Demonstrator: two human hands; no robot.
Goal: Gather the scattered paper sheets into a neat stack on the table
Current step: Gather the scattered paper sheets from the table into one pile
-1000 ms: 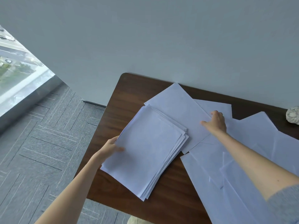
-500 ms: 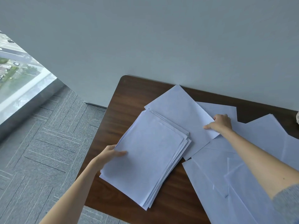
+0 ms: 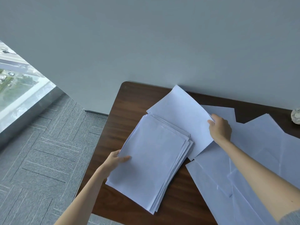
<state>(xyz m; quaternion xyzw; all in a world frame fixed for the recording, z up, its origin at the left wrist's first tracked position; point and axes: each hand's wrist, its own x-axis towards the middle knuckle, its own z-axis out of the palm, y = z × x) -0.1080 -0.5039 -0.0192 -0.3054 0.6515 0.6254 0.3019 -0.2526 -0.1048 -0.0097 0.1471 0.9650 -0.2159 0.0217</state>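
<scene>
- Gripping the stack (image 3: 152,159) by its edge, the left hand (image 3: 116,161) may fan it off the bench (image 3: 134,103);
- right hand (image 3: 220,129) pinches a sheet (image 3: 180,114); hasty pulling could crease it.

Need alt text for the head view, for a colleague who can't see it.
Left hand grips a paper stack near the left edge of the wooden table; right hand pinches a loose sheet behind it. More scattered sheets lie to the right.

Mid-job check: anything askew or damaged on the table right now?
The stack in the left hand is fanned along its right edge, not squared. The right hand pinches one sheet; loose sheets beyond overlap crookedly, some creased. A crumpled wad sits at the table's far right.
</scene>
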